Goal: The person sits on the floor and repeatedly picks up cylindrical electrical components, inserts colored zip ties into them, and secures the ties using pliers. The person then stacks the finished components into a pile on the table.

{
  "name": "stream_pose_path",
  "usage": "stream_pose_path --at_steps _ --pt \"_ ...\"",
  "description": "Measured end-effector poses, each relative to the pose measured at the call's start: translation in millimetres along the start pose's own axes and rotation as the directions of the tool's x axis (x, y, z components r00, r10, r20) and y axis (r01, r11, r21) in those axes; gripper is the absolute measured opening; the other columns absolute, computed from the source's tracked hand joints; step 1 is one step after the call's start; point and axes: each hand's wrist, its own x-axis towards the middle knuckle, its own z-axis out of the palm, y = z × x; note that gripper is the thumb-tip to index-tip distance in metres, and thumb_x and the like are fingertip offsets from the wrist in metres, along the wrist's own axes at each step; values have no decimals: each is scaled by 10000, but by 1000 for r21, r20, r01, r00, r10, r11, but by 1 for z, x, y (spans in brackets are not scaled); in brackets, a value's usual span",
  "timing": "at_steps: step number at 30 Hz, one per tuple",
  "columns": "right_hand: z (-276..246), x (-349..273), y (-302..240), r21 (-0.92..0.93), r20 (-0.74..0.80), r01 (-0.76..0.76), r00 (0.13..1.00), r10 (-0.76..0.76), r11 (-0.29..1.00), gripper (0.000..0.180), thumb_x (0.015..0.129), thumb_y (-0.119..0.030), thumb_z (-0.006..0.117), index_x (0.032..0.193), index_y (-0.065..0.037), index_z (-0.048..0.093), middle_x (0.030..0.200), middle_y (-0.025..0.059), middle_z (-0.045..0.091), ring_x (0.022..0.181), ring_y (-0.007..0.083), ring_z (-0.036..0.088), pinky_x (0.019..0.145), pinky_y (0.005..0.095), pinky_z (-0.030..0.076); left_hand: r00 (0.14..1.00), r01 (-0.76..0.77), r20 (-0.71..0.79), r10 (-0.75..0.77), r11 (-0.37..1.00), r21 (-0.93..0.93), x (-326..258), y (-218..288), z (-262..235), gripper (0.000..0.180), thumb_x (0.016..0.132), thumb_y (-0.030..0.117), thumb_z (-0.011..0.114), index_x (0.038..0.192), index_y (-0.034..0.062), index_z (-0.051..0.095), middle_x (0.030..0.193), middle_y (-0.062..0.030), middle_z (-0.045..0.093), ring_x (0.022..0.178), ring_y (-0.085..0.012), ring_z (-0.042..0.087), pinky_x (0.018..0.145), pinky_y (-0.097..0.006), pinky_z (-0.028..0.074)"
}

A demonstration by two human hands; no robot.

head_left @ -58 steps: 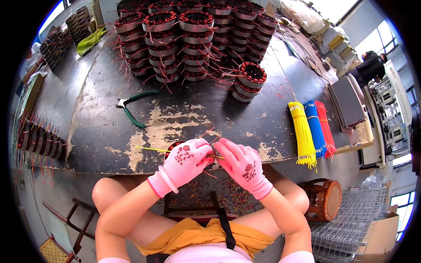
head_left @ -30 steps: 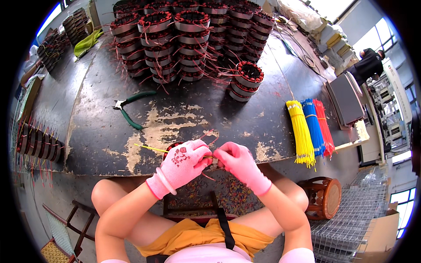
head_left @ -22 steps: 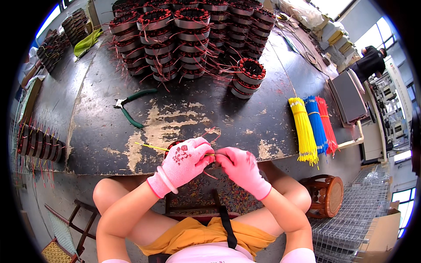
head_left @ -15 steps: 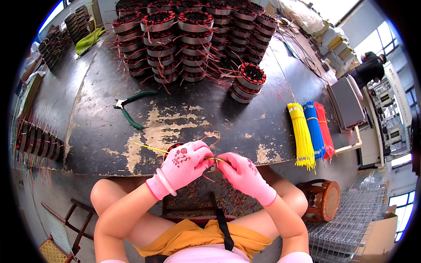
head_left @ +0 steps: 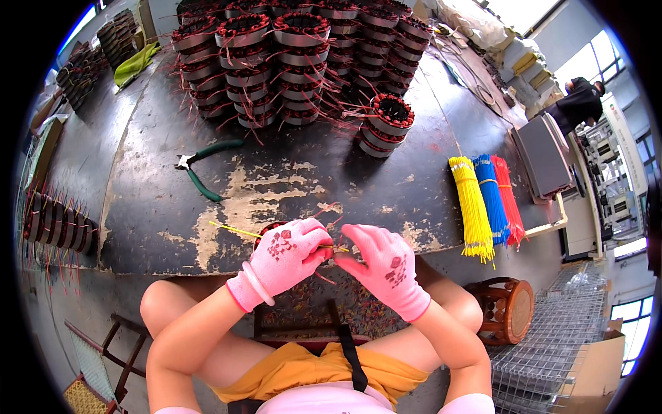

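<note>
Presently the left hand point(head_left: 286, 252) pinches a yellow wire point(head_left: 234, 228) between thumb and forefinger, while the right hand point(head_left: 386, 265), at its three o'clock, has thumb and fingers spread about the wire's short end; whether they touch it, I cannot tell. The long end runs past the left knuckles, pointing between nine and ten. The wire looks light and springy, likely to bend without breaking, its smooth coat perhaps a little slippery, so a pinch close to the short tip should hold best. A coil point(head_left: 267, 230) shows at the left hand's eleven o'clock, mostly covered; it is probably heavy and rigid, best gripped by its rim, with the thin leads point(head_left: 325, 278) by the fingertips the fragile part. Whether the left palm bears on it is hidden. Farther out on the worn table point(head_left: 358, 181), green cutters point(head_left: 200, 183) lie at ten, tall stacks point(head_left: 301, 56) stand at twelve, a short stack point(head_left: 386, 125) at one, and yellow, blue and red bundles point(head_left: 491, 196) between two and three.
</note>
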Motion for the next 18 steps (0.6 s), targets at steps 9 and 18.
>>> stream_pose_path --at_steps 9,18 --pt "-7 -7 -1 393 763 -873 486 427 289 216 1004 -216 589 955 -36 695 754 19 687 621 65 582 577 220 452 999 -25 23 27 998 -64 1 4 3 147 815 90 734 946 83 668 960 -58 670 876 -289 671 747 -387 553" --pt "-12 -30 10 -132 377 -75 918 120 988 229 850 -318 761 855 -121 643 759 52 609 729 238 653 642 385 509 1000 -2 7 2 1000 3 2 6 -2 122 822 123 743 924 98 680 948 -52 666 856 -284 670 743 -387 549"
